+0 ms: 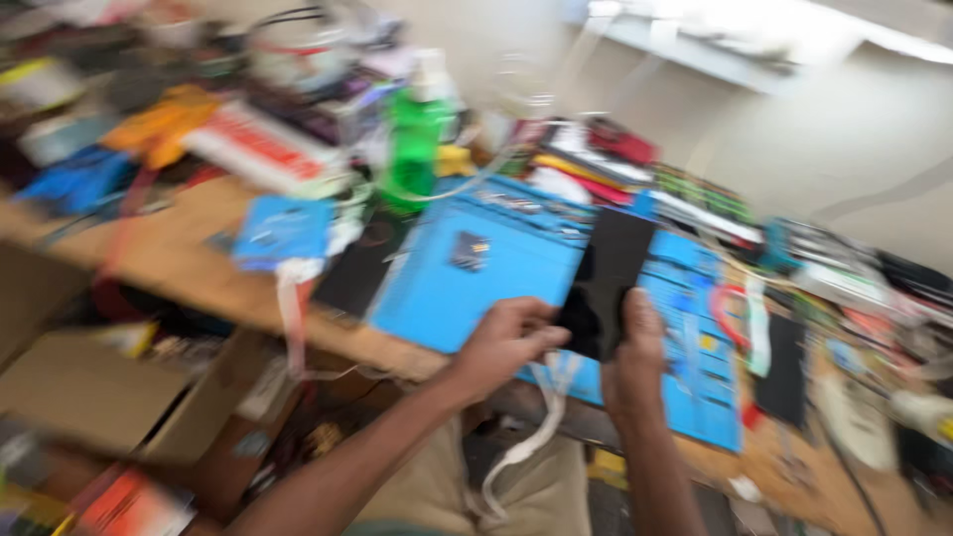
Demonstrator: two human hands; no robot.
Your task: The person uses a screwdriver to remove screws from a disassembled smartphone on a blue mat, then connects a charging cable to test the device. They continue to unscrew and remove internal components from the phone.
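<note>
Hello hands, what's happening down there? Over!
Left hand and right hand both grip black phone. Held above blue mat. Nothing blocking.

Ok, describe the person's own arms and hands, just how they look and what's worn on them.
Both forearms are bare, with no sleeves in view. The left hand and right hand wear no gloves. No watch, ring or band shows, though the picture is motion-blurred, so small items could be missed.

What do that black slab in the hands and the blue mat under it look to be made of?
Black slab: likely glass or glossy plastic, flat, dark and smooth, though blur hides detail. Blue mat: probably matte rubber or silicone, even in colour with moulded compartments. Left hand and right hand hold the slab.
</note>
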